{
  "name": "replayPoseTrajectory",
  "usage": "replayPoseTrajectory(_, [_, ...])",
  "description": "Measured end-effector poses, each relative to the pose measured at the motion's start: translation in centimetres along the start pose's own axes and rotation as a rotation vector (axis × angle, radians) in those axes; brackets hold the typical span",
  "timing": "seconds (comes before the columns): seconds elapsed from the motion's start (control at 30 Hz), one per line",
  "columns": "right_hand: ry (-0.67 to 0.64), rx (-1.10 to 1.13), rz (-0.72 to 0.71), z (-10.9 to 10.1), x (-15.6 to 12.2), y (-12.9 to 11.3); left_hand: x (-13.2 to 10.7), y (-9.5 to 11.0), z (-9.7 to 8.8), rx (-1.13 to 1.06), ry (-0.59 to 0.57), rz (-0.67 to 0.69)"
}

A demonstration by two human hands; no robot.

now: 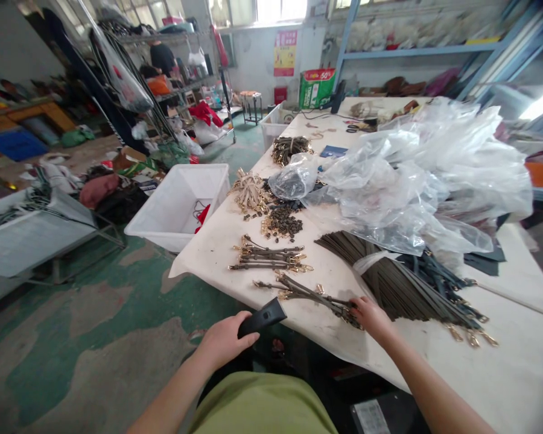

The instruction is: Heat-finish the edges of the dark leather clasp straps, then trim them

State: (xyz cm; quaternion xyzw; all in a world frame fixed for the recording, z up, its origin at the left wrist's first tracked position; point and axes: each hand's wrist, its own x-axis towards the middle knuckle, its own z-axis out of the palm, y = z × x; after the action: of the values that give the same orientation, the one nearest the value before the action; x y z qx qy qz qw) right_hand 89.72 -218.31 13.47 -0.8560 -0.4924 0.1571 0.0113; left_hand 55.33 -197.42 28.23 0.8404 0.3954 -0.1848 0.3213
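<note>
My left hand (228,339) is closed around a black oblong object (266,315) with a small button-like spot, held just off the table's front edge; its exact kind is unclear. At the front of the table, my right hand (367,314) has its fingers closed on the end of some dark olive straps (317,295) with gold clasps; the fingertips are partly hidden. Beyond them lies a row of short finished straps (269,258) with gold clips. To the right rests a thick bundle of long olive strips (393,280), tied with a white band.
Small metal fittings (285,223) are heaped behind the straps, near a tied beige strap bundle (248,190). Clear plastic bags (416,169) cover much of the table's right side. A white bin (176,199) stands left of the table. Scissors (357,128) lie farther back.
</note>
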Motion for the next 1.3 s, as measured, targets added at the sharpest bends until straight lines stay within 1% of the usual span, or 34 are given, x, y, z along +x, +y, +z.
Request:
replayPoseTrajectory(0.1, [0.021, 0.014, -0.080, -0.8, 0.8, -1.1, -0.1, 0.3, 0.1, 0.013, 0.006, 0.010])
replayPoseTrajectory(0.27, [0.115, -0.037, -0.157, -2.0, 2.6, -2.9, -0.4, 0.1, 0.5, 0.013, 0.022, 0.022])
replayPoseTrajectory(0.33, [0.080, -0.029, -0.251, -2.5, 3.8, -4.2, -0.5, 0.0, 0.6, 0.015, 0.021, 0.005])
replayPoseTrajectory(0.4, [0.009, -0.012, -0.341, -2.9, 4.9, -5.7, -0.7, 0.1, 0.7, 0.018, 0.015, -0.018])
replayPoseTrajectory(0.5, [-0.110, -0.046, -0.369, -3.1, 6.4, -7.6, -0.9, 0.2, 0.8, 0.002, 0.002, -0.014])
replayPoseTrajectory(0.57, [-0.156, -0.104, -0.369, -3.2, 6.9, -8.2, -1.1, 0.1, 0.9, -0.011, 0.002, -0.020])
replayPoseTrajectory(0.63, [-0.154, -0.159, -0.382, -3.2, 7.0, -7.9, -1.3, -0.1, 0.9, -0.026, 0.009, -0.039])
replayPoseTrajectory(0.73, [-0.111, -0.225, -0.372, -3.6, 6.3, -6.2, -1.6, -0.7, 1.0, -0.052, 0.016, -0.047])
replayPoseTrajectory(0.8, [-0.109, -0.264, -0.340, -3.9, 5.6, -4.4, -1.6, -1.1, 1.2, -0.062, 0.021, -0.046])
replayPoseTrajectory(0.87, [-0.139, -0.300, -0.289, -4.3, 4.8, -2.8, -1.5, -1.4, 1.4, -0.058, 0.024, -0.034])
replayPoseTrajectory(0.93, [-0.138, -0.326, -0.236, -4.6, 3.9, -2.2, -1.3, -1.5, 1.6, -0.032, 0.024, -0.018])
replayPoseTrajectory(0.97, [-0.110, -0.323, -0.218, -4.7, 3.4, -2.4, -1.1, -1.5, 1.6, -0.012, 0.020, -0.009])
replayPoseTrajectory(1.03, [-0.023, -0.267, -0.208, -4.5, 2.4, -4.0, -0.8, -1.2, 1.7, 0.033, 0.010, 0.009])
replayPoseTrajectory(1.1, [0.031, -0.158, -0.229, -3.8, 1.6, -6.7, -0.5, -0.9, 1.7, 0.071, -0.004, 0.027])
replayPoseTrajectory(1.2, [0.006, -0.035, -0.241, -1.8, 1.2, -11.1, 0.1, -0.4, 1.6, 0.113, -0.037, 0.038])
replayPoseTrajectory(1.27, [-0.027, -0.042, -0.181, -0.4, 1.4, -13.0, 0.4, -0.2, 1.7, 0.138, -0.054, 0.042])
replayPoseTrajectory(1.3, [-0.040, -0.059, -0.148, 0.3, 1.7, -13.5, 0.5, -0.2, 1.8, 0.150, -0.057, 0.044])
